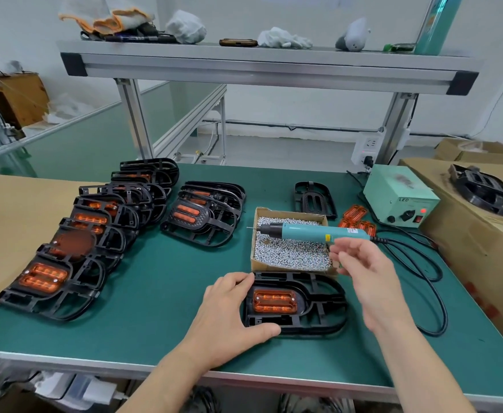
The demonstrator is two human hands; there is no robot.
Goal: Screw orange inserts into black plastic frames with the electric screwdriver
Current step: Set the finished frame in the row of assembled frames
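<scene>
Screwdriver (315,232) lies left-to-right, bit leftward, just beyond the right hand (366,275) — loose-fingered, holding nothing visible — while the left hand (229,311) grips the black frame (286,319) at its left end.

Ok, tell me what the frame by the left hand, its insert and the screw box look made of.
The frame looks like black moulded plastic, matt with a slight sheen, formed into thin ribs and openings. The insert looks like translucent orange plastic, glossy, with light glowing through it. The box is plain brown cardboard, dull, with raw cut edges.
</scene>
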